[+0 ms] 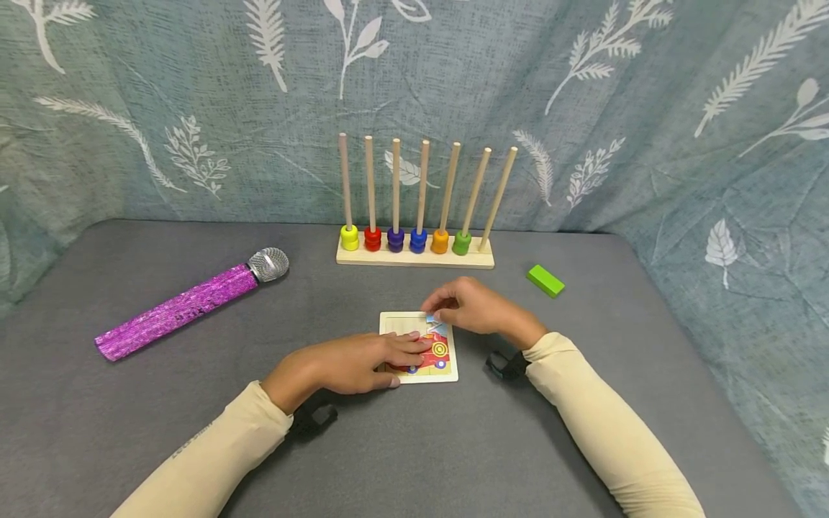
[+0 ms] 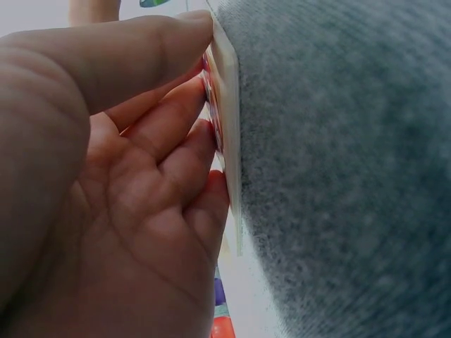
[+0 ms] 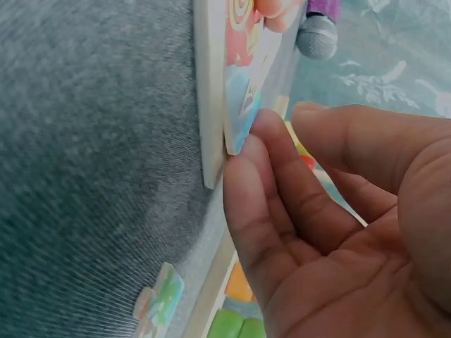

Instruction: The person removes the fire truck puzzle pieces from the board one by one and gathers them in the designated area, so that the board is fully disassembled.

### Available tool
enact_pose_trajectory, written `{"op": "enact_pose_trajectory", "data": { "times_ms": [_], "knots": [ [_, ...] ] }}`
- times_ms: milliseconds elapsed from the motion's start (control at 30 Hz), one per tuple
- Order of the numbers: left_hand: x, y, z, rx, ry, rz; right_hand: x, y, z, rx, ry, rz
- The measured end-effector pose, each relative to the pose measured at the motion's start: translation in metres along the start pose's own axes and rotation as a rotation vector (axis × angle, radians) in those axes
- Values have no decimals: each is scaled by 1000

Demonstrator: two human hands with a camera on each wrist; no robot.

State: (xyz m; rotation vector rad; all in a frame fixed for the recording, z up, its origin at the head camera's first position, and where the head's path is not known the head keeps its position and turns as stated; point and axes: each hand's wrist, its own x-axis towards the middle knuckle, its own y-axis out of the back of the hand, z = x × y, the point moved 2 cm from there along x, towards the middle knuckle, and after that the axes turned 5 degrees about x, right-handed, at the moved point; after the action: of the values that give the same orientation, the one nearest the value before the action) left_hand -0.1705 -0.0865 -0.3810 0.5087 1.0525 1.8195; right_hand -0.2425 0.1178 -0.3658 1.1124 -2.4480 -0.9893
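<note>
A square wooden jigsaw puzzle point(image 1: 451, 374) in a pale frame lies on the table, showing a red vehicle with blue wheels. Across its left part rests my left hand point(image 1: 363, 362), fingers stretched flat on the picture and thumb at the near edge. My right hand point(image 1: 476, 306) is at the far right corner, its bent fingertips touching a light-blue puzzle piece point(image 3: 242, 120). That piece stands slightly proud of the frame in the right wrist view, and the thumb is apart from it there. The upper left of the puzzle frame shows bare wood.
Behind the puzzle stands a wooden peg stacker point(image 1: 414, 261) with coloured rings. A purple microphone point(image 1: 188, 306) lies at left, a green block point(image 1: 545, 280) at right. Another small picture piece point(image 3: 165, 299) lies on the table near my right hand. A patterned cloth point(image 1: 259, 144) hangs behind.
</note>
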Motion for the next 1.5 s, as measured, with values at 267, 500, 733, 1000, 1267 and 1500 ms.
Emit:
{"op": "enact_pose_trajectory", "data": {
  "times_ms": [267,500,733,1000,1267,1500],
  "knots": [
    [0,-1,0,-6,5,-3,-1,-1,1,-3,-16,17],
    [0,0,0,3,-8,5,-2,-1,3,5,-19,40],
    [1,0,1,17,1,2,-5,0,5,40,-39,33],
    [1,0,2,20,0,6,-10,3,6,63,-68,14],
    [1,0,3,27,-4,9,-16,16,4,91,-97,81],
    [0,1,4,39,2,11,-25,21,11,116,-110,101]
  ]
}}
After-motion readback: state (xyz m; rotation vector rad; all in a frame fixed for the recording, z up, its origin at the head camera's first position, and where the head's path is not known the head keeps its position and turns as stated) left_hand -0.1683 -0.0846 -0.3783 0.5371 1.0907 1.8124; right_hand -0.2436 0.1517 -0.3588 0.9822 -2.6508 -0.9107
